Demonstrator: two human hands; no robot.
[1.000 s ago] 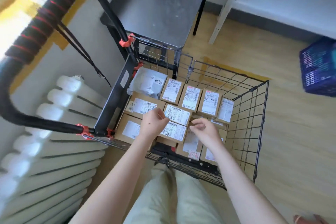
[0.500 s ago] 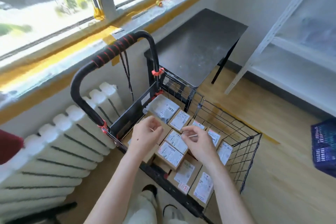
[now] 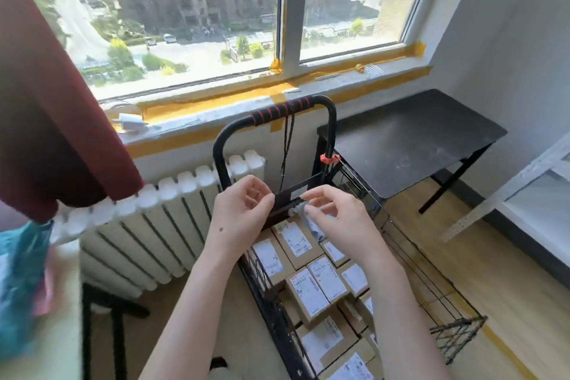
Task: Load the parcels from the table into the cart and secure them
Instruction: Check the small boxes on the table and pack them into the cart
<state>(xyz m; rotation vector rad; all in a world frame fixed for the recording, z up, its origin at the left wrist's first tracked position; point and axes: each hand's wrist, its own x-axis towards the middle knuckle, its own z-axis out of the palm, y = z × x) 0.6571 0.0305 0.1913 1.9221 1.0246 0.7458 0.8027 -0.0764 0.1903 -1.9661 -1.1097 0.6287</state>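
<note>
Parcels (image 3: 308, 288): packed flat in cart (image 3: 332, 129)
Left hand (image 3: 242, 210): fingers curled, grip unclear
Right hand (image 3: 337, 219): fingers curled, grip unclear

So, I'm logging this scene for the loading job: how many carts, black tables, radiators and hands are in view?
Cart: 1
Black table: 1
Radiator: 1
Hands: 2, left hand and right hand
Total: 5
</note>
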